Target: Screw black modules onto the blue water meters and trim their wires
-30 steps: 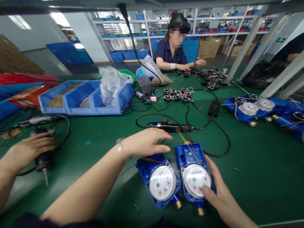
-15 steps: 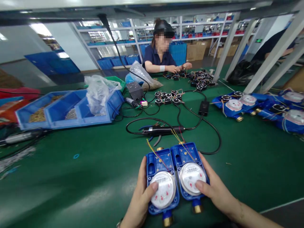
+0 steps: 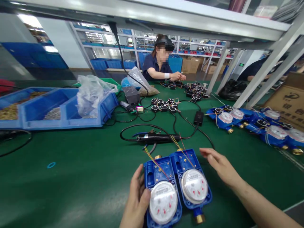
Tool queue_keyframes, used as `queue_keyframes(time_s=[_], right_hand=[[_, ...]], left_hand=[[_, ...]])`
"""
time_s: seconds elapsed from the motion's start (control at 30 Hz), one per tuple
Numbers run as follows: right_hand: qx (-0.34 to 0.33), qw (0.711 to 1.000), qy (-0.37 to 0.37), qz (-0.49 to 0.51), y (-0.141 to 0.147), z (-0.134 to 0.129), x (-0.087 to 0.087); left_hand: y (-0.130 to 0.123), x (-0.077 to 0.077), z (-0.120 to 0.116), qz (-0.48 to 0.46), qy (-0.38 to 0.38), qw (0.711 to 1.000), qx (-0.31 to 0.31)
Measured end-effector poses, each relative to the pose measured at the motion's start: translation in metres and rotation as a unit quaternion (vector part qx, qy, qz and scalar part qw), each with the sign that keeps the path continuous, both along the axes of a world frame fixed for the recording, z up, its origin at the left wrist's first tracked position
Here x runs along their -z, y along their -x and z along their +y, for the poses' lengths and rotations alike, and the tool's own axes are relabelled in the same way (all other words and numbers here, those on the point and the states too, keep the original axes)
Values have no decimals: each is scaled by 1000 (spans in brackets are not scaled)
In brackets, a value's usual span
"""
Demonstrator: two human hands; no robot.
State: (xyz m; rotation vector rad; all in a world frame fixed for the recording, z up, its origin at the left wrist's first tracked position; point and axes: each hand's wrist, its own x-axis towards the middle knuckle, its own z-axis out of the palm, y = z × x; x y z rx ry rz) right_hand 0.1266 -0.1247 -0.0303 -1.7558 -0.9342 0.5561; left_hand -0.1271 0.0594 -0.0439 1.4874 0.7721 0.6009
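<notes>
Two blue water meters with round white dials lie side by side on the green table, loose yellow and red wires rising from their upper ends. My left hand [image 3: 137, 197] is at the outer edge of the left water meter [image 3: 163, 202], fingers curled along its side and thumb at the rim beside the dial. Off the right water meter [image 3: 194, 186], my right hand [image 3: 222, 166] hovers just to its right, fingers apart and holding nothing. Beyond the meters lies a black electric screwdriver [image 3: 158, 138] with its cable, partly covering a pair of pliers [image 3: 153, 148].
Blue bins [image 3: 63, 123] of small metal parts stand left, a plastic bag [image 3: 91, 95] in one. Several black wired modules [image 3: 163, 106] lie mid-table. More blue meters [image 3: 275, 133] sit right, near a metal post [image 3: 261, 69] and carton [image 3: 287, 98]. Across the table, a person [image 3: 159, 63] handles modules.
My right hand has let go of the right water meter and moved off to its right. My left thumb has slid from the dial to the left meter's edge. The view has shifted.
</notes>
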Motion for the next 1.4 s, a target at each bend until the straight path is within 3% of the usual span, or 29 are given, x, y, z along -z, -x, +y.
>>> queue_keyframes(time_s=[0.13, 0.23, 0.37, 0.6, 0.77, 1.1, 1.23, 1.3, 1.4], right_hand=[[44, 993, 0, -112, -54, 46, -3], [40, 985, 2, -166, -73, 80, 2], [0, 977, 7, -211, -67, 105, 18], [-120, 948, 25, -295, -52, 115, 45], [-73, 933, 40, -351, -62, 123, 56], [12, 907, 66, -415, -91, 166, 45], [31, 905, 33, -424, -86, 171, 35], [12, 899, 13, -437, -70, 171, 30], [-85, 881, -9, -465, -42, 177, 24]], left_hand=[[4, 4, 26, 12, -115, 991, -64], [12, 8, 38, 24, -172, 982, -79], [22, 15, 39, 56, -186, 977, -87], [23, 12, 27, 67, -205, 975, -50], [21, 4, 21, 69, -217, 974, -10], [13, 11, 33, 95, -216, 972, -4], [14, 9, 37, 115, -205, 971, -53], [16, 10, 44, 126, -199, 967, -95], [12, 13, 62, 134, -207, 959, -139]])
